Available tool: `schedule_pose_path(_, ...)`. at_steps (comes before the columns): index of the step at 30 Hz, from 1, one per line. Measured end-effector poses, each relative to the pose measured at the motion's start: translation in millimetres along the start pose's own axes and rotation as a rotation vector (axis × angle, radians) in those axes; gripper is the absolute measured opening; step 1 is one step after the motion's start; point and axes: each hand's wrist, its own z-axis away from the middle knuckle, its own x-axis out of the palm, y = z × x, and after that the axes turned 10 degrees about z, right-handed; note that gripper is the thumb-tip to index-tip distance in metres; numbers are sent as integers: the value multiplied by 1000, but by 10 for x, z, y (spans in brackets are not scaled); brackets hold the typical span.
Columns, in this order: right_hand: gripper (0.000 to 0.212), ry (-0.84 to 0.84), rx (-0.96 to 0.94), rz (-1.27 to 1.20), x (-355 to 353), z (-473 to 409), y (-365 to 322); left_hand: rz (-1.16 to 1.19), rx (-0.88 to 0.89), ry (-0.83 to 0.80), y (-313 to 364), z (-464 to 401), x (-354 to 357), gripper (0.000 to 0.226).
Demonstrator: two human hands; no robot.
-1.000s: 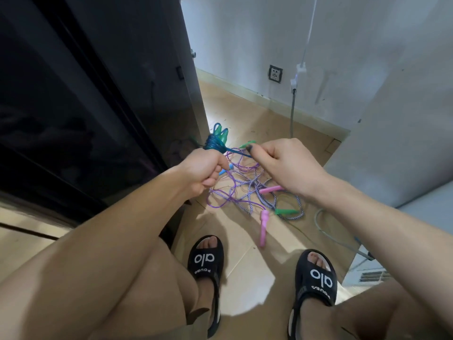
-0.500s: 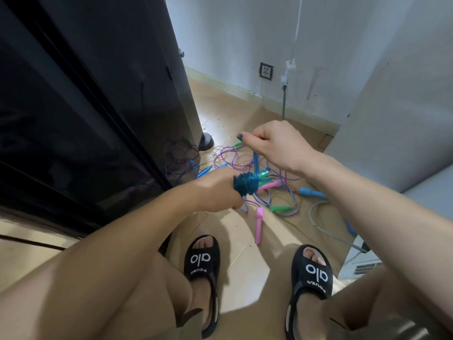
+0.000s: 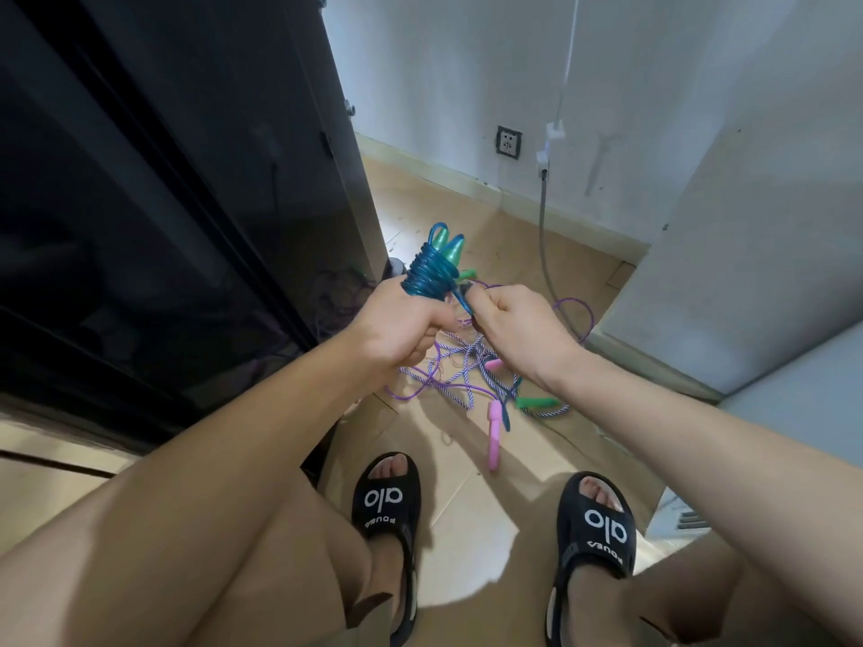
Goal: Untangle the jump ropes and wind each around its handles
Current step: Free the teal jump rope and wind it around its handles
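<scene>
Two hands are working above the floor [image 3: 467, 506]: our left hand [image 3: 397, 329] is gripping the handles wrapped in blue rope [image 3: 427, 275], our right hand [image 3: 513, 329] pinching its tail. Slack here risks coils slipping; the remaining tangle [image 3: 457, 380] is lying below.

A dark cabinet [image 3: 196, 189] is walling off the left, a grey panel [image 3: 747, 254] the right. Between them, tangled ropes [image 3: 462, 375] are cluttering the floor [image 3: 467, 478]; bare floor is lying open toward the sandals [image 3: 385, 506].
</scene>
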Motion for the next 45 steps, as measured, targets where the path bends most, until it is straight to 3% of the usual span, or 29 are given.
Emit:
schedule_pose_path(3, 56, 19, -117, 148, 2, 93, -31, 94, -27, 108, -2, -81, -78, 39)
schedule_pose_path(9, 51, 116, -355, 491, 41, 181, -127, 28, -53, 209, -78, -143, -130, 21)
schedule_pose_path(13, 51, 169, -366, 487, -108, 110, -100, -93, -45, 212, -108, -177, -177, 19)
schedule_pose_path(20, 53, 156, -425, 536, -173, 156, -128, -106, -54, 192, -133, -210, -148, 20)
schedule_pose_path(23, 52, 171, -458, 529, -253, 161, -154, -309, -22, 202, -141, -202, -160, 19)
schedule_pose_path(25, 53, 181, -474, 547, -326, 157, -181, -474, 3, 140, -150, -180, -157, 21)
schedule_pose_path(28, 55, 177, -455, 539, -396, 96, -198, -720, -30, -90, -174, -115, -79, 25)
schedule_pose_path(33, 60, 66, -366, 465, -432, -52, -163, -861, 26, -385, -215, 14, 13, 36)
schedule_pose_path(38, 60, -210, -282, 130, -321, -84, -8, -659, 71, -544, -134, 151, -51, 55)
schedule_pose_path(40, 59, -231, -201, 3, -285, -85, 37, -571, 113, -518, -82, 201, -44, 43)
schedule_pose_path(45, 49, -187, -106, -90, -310, -72, 51, -197, 59, -472, -25, 215, -83, 49)
